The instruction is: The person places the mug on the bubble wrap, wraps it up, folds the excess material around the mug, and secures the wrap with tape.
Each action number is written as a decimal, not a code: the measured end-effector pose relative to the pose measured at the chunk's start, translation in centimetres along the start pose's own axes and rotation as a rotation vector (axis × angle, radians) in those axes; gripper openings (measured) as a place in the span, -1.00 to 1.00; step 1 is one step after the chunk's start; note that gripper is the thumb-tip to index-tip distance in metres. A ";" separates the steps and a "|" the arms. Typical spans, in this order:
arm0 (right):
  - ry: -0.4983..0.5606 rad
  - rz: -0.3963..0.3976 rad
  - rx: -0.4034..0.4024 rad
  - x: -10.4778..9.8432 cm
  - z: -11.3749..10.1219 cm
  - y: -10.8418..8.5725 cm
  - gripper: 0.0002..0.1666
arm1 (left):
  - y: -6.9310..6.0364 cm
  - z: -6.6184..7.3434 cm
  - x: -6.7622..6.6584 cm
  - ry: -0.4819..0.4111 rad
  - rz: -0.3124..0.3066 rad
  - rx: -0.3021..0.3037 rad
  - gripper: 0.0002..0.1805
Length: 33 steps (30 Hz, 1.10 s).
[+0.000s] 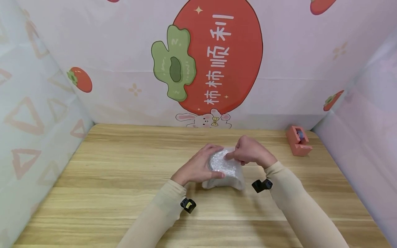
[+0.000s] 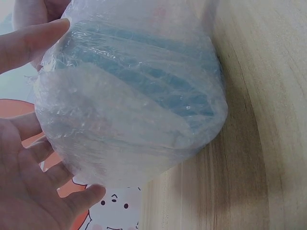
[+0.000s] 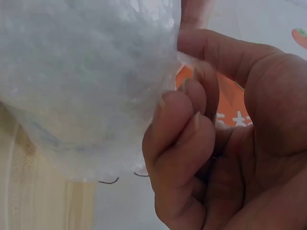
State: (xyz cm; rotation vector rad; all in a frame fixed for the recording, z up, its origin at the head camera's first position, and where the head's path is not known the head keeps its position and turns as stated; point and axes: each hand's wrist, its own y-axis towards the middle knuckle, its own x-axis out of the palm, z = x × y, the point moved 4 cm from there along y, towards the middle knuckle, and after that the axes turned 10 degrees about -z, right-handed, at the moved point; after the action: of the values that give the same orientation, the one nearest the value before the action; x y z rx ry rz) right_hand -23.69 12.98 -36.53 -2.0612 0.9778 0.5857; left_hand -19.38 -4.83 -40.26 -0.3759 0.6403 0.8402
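A bundle in clear bubble wrap (image 1: 225, 167) stands at the middle of the table, its loose wrap flaring at the lower edge. Something blue-green shows through the layers (image 2: 158, 88) in the left wrist view. My left hand (image 1: 200, 166) holds the bundle from the left, thumb on the near side and fingers on the far side. At its top right, my right hand (image 1: 250, 151) has its fingers curled, with thumb and forefinger on the wrap; up close, the right hand (image 3: 216, 129) pinches an edge of the film (image 3: 81, 91). What is inside cannot be made out.
A pink tape dispenser (image 1: 298, 141) with a blue roll stands at the table's back right. Printed cloth walls (image 1: 124, 100) enclose the wooden table (image 1: 108, 179) at the back and both sides. Small black devices (image 1: 262, 186) are worn at both wrists.
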 end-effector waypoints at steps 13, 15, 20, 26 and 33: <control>0.065 -0.164 0.084 -0.3 1.5 1.3 -0.47 | 0.1 -0.3 0.1 -0.007 0.013 0.005 -0.07; 0.072 -0.168 0.081 -0.2 1.7 1.4 -0.47 | 0.1 -0.4 0.1 -0.006 0.013 0.007 -0.07; 0.098 -0.168 0.078 -0.1 2.3 1.4 -0.44 | 0.2 -0.3 0.2 -0.003 0.013 0.006 -0.07; 0.152 -0.146 0.054 0.2 3.0 1.3 -0.41 | 0.2 -0.3 0.2 0.003 0.013 0.003 -0.07; 0.202 -0.098 -0.001 0.5 3.9 1.0 -0.40 | 0.2 -0.2 0.2 -0.005 0.016 0.007 -0.07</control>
State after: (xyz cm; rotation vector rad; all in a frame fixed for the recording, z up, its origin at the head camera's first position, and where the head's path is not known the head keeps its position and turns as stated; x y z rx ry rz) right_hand -24.49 15.45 -39.66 -2.1868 0.9831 0.3320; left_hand -19.52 -4.69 -40.51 -0.3628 0.6416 0.8535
